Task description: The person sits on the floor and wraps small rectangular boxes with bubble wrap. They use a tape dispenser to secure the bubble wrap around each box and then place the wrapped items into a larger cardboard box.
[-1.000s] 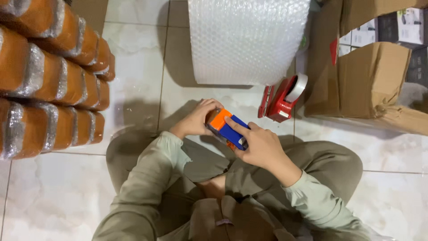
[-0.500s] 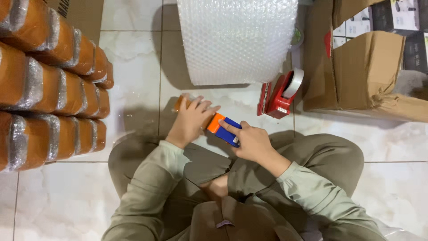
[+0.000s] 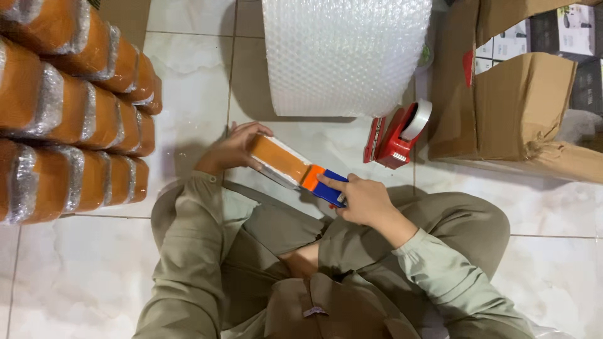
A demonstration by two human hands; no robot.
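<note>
I sit on the tiled floor with a long orange box (image 3: pixel 279 158) held across my lap. Its right end is orange and blue (image 3: pixel 321 185), and a pale strip runs along its near edge. My left hand (image 3: pixel 231 147) grips the box's left end, fingers curled over the top. My right hand (image 3: pixel 363 199) holds the blue end, index finger laid along it. Both hands hold the same box just above my knees.
A large roll of bubble wrap (image 3: pixel 347 53) stands ahead. A red tape dispenser (image 3: pixel 397 135) lies to its right, next to open cardboard boxes (image 3: pixel 521 103). Several wrapped orange packages (image 3: pixel 69 113) are stacked at my left.
My hands have drawn apart: the left hand went left and the right stayed at the blue end, so much more of the orange box shows between them.
</note>
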